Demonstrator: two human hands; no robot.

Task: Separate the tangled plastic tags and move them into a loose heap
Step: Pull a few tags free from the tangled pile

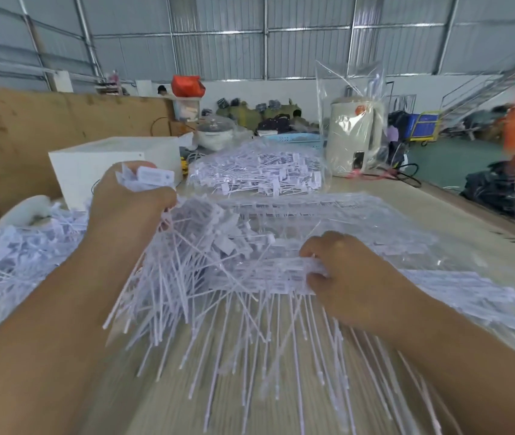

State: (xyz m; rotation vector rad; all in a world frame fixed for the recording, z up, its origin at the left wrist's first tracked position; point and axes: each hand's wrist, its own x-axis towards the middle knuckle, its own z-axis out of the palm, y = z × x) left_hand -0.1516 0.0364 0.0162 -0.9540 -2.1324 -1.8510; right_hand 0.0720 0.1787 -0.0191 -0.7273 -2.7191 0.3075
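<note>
A tangled mass of white plastic tags (212, 277) with long thin tails hangs and spreads over the wooden table (457, 215) in front of me. My left hand (130, 199) is raised and grips a bunch of tag heads, their tails trailing down. Lower and to the right, my right hand (341, 277) pinches a joined strip of tags in the mass. A loose heap of tags (21, 246) lies at the left. Another pile of tags (256, 171) sits farther back on the table.
A white box (93, 161) stands behind my left hand. A cream kettle (353, 136) under a clear plastic bag stands at the back right with a black cord. Clear plastic sheeting (406, 227) lies under the tags. Brown cardboard (30, 127) lines the left side.
</note>
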